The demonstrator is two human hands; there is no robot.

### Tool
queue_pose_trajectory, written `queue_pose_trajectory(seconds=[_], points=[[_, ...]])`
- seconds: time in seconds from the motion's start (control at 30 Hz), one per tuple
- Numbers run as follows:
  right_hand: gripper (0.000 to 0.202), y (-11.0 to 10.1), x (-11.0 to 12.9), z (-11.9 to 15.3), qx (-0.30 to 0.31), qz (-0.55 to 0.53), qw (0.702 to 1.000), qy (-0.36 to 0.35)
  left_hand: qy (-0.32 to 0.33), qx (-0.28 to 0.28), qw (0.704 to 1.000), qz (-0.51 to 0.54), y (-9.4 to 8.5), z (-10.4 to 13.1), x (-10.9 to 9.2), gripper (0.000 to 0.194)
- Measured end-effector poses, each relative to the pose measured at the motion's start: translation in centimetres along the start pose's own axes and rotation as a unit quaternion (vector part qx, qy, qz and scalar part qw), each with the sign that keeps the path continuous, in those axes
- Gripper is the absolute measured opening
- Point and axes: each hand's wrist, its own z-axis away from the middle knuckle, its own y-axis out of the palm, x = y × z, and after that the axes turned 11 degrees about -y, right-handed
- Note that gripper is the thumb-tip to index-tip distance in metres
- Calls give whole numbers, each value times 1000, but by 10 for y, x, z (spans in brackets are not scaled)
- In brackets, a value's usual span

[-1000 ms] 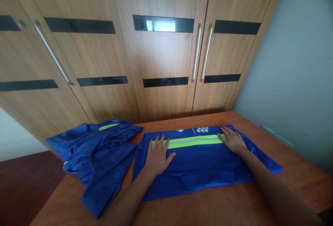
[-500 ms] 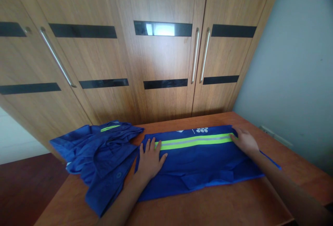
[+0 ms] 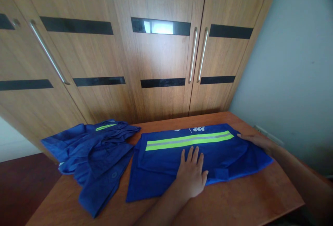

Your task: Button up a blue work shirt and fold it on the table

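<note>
A blue garment [image 3: 161,160] with a yellow-green and grey reflective stripe [image 3: 189,140] lies folded on the reddish-brown table [image 3: 234,198]. White print shows along its far edge. My left hand [image 3: 191,175] rests flat on the garment below the stripe, fingers spread. At the garment's right end is my right hand [image 3: 256,141], its thumb side by the fabric's edge; most of its fingers are hidden, and whether they grip cloth is unclear. A second blue garment [image 3: 101,160], crumpled, with a visible button, lies at the left.
Behind the table stands a wooden wardrobe [image 3: 161,56] with black inlaid strips and metal handles. A pale wall [image 3: 291,63] is on the right, with a white socket strip [image 3: 267,135] low against it. Dark red floor [image 3: 28,188] shows at the lower left.
My left hand has moved right and nearer, from the garment's left end to its middle. My right hand has shifted slightly right along the edge. The garment's lower left part now lies spread out.
</note>
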Motion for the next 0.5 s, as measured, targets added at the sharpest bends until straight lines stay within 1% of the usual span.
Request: queue_pose_trajectory(seconds=[0.03, 0.07, 0.1, 0.13, 0.17, 0.23, 0.3, 0.33, 0.4, 0.5], points=[[61, -3, 4, 3, 66, -83, 994, 19, 0, -1, 1000, 2, 2, 1, 1, 64], [62, -5, 7, 5, 129, -170, 976, 44, 1, -2, 1000, 3, 4, 2, 1, 64], [61, -7, 10, 7, 177, -246, 951, 68, 2, -2, 1000, 4, 4, 2, 2, 64], [60, -8, 12, 8, 201, -299, 929, 83, 3, -1, 1000, 5, 4, 3, 3, 64], [57, -8, 14, 9, 216, -335, 913, 83, 3, 1, 1000, 6, 4, 4, 4, 64], [50, -7, 17, 8, 240, -374, 895, 43, 2, 2, 1000, 7, 4, 5, 4, 65], [43, -8, 20, 6, 245, -390, 887, 15, 0, 4, 1000, 8, 5, 4, 4, 65], [39, -9, 23, 4, 232, -397, 888, 22, -3, 9, 1000, 9, 4, 2, 5, 65], [33, -16, 30, 1, 184, -411, 891, 65, -4, 33, 999, 15, 0, -3, 10, 69], [33, -35, 47, -4, 143, -437, 884, 83, -9, 66, 997, 28, -16, -17, 21, 82]])
